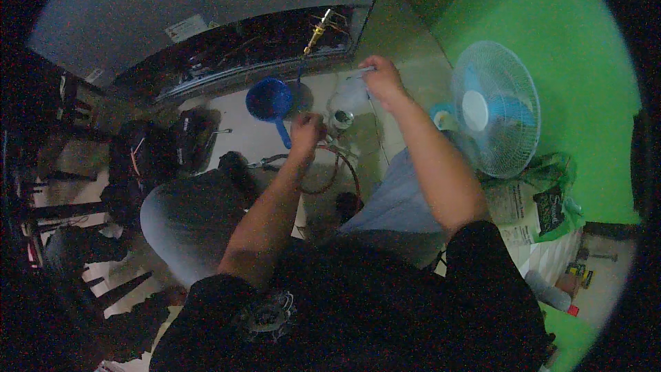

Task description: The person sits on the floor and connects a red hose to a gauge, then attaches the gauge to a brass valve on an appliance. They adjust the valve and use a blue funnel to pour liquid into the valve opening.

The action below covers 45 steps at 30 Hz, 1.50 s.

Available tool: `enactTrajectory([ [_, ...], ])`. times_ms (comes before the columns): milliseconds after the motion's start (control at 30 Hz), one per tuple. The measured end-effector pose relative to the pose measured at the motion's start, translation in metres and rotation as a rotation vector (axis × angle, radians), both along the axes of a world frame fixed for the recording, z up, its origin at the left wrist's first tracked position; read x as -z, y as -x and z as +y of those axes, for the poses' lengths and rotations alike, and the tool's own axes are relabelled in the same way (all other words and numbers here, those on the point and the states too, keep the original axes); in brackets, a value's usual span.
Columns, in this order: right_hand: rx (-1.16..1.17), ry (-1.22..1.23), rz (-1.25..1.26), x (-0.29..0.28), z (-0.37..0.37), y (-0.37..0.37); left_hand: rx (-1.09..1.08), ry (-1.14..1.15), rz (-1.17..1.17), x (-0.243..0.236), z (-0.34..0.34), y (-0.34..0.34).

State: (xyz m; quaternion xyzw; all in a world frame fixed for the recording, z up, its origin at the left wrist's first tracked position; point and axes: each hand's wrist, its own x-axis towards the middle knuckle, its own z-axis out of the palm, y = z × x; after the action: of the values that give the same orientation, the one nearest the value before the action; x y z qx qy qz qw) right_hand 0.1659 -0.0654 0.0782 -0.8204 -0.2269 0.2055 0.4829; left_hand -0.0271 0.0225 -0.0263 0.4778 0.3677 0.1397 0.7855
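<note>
R hand (pixel 383 83) closed, looks pinched on rim of pale translucent thing (pixel 352 93), which lies down-left of the grip. Round metal piece (pixel 342 119) btwn the 2 hands, nearer L hand (pixel 308 132), just R of it. L fingers curled, can't tell if holding. Blue dipper (pixel 269 100) up-left of L, handle slants down twd L wrist.

a pale, blurred object (pixel 352 95), perhaps plastic, slants down and left from the right hand (pixel 383 83).

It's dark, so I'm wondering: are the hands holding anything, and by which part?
The right hand holds a pale thing by its edge. I can't tell whether the left hand holds anything.
</note>
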Motion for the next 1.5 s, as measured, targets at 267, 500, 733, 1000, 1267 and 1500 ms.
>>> enactTrajectory([
  [267, -0.2, 0.066, -0.164, 0.016, 0.021, -0.001, 0.034, 0.127, -0.041, -0.08, 0.019, -0.088],
  [500, -0.239, 0.036, -0.021, 0.017, 0.019, 0.006, 0.017, -0.705, 0.151, -0.042, 0.05, -0.095],
  [733, -1.162, 0.89, 0.17, 0.099, -0.034, 0.151, 0.123, -1.062, 0.048, -0.005, 0.073, -0.155],
  [1000, -1.165, 1.051, 0.353, 0.175, -0.097, 0.243, 0.427, -1.054, 0.242, 0.023, 0.093, -0.199],
  [1267, -1.093, 1.076, 0.37, 0.191, -0.095, 0.238, 0.399, -1.268, 0.367, 0.022, 0.072, -0.199],
  [1500, -1.076, 1.064, 0.374, 0.198, -0.087, 0.229, 0.545, -1.274, 0.126, 0.002, 0.085, -0.189],
])
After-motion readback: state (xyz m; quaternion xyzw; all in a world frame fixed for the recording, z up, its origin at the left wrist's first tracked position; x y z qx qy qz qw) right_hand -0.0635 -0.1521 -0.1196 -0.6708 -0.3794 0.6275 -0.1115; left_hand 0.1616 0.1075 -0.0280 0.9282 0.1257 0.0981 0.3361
